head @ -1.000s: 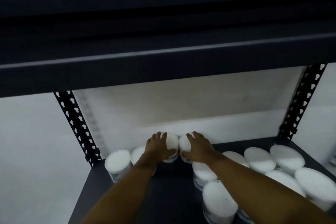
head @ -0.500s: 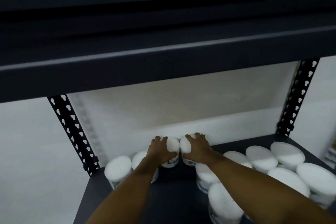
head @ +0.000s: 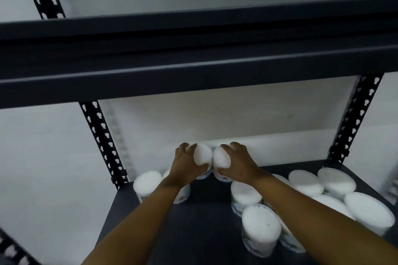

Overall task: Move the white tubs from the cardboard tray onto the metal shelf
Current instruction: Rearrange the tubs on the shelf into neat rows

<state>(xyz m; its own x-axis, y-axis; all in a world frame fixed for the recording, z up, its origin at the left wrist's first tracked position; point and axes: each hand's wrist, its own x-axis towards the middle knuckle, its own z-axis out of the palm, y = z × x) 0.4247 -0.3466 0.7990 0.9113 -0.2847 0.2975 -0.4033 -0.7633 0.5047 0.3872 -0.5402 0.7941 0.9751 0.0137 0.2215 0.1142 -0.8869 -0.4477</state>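
1. My left hand [head: 186, 164] curls over the lid of one white tub [head: 202, 155] at the back of the dark metal shelf [head: 206, 226].
2. My right hand [head: 239, 162] grips a second tub [head: 220, 160], touching the first.
3. More white tubs [head: 260, 228] stand on both sides of the shelf.
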